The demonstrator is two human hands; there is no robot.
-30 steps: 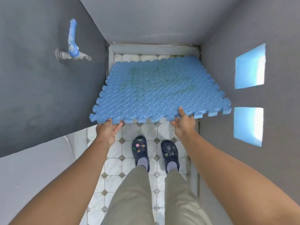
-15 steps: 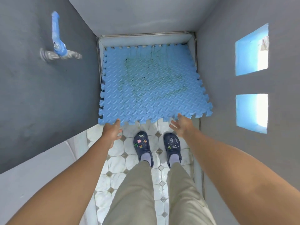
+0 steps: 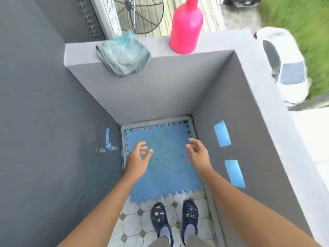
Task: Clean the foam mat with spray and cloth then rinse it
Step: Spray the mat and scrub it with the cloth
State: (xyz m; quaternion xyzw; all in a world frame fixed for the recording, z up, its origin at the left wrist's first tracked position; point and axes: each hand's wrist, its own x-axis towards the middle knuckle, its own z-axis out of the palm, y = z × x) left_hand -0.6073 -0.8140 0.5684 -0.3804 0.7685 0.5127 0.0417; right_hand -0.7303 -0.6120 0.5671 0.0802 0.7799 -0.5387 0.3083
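Observation:
The blue foam mat (image 3: 167, 168) lies flat on the tiled floor of a narrow grey-walled stall, with dark grime near its middle. My left hand (image 3: 138, 157) and my right hand (image 3: 197, 154) hover above it, fingers spread and loosely curled, holding nothing. A grey-green cloth (image 3: 123, 53) is draped over the top of the far wall. A pink spray bottle (image 3: 186, 26) stands on that wall top to the right of the cloth; its head is cut off by the frame edge.
A blue-handled tap (image 3: 107, 144) sticks out of the left wall. Two rectangular openings (image 3: 222, 136) pierce the right wall. My dark clogs (image 3: 175, 220) stand on white tiles at the mat's near edge. A wire fan guard (image 3: 140, 14) and grass (image 3: 300, 24) lie beyond the wall.
Both hands let go of the mat, which dropped flat onto the floor. My view rose, bringing the wall top with cloth and bottle into sight, and both hands lifted.

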